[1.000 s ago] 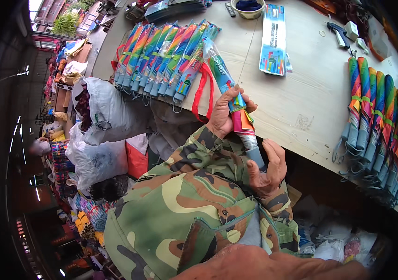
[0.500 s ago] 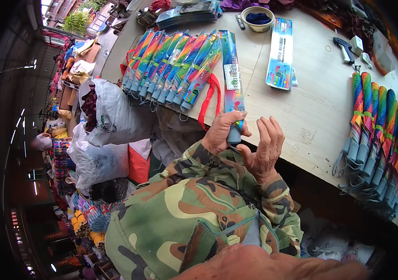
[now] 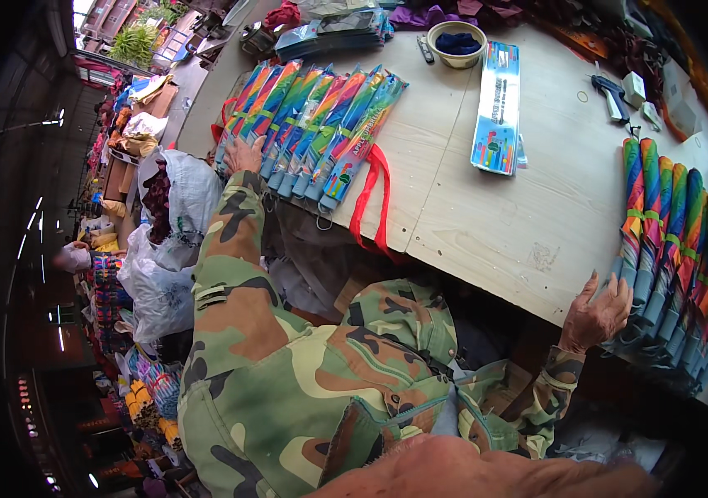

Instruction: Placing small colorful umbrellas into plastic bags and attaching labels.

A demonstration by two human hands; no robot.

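My left hand (image 3: 243,155) rests on the handle end of a row of rainbow umbrellas (image 3: 321,124) in clear sleeves, near the row's left end. Its fingers lie over the umbrellas, spread a little, and some fingertips are hard to make out. At the table's right side, my right hand (image 3: 596,315) is open with fingers apart, beside the grey handles of a bunch of unsleeved folded umbrellas (image 3: 652,224) tied with green straps. Whether its fingertips touch a handle I cannot tell. A red ribbon (image 3: 377,199) trails from the sleeved row over the table's near edge.
On the wooden table (image 3: 453,216) lie a stack of printed sleeves (image 3: 496,108), a bowl with dark blue cloth (image 3: 457,43), a glue gun (image 3: 611,95) and a pile of packets (image 3: 333,33). White sacks (image 3: 192,191) stand left of the table.
The sleeved umbrella has left my hands; one with a similar printed sleeve lies at the row's right end. My left hand moved left to the row, my right hand right to the unsleeved umbrellas.
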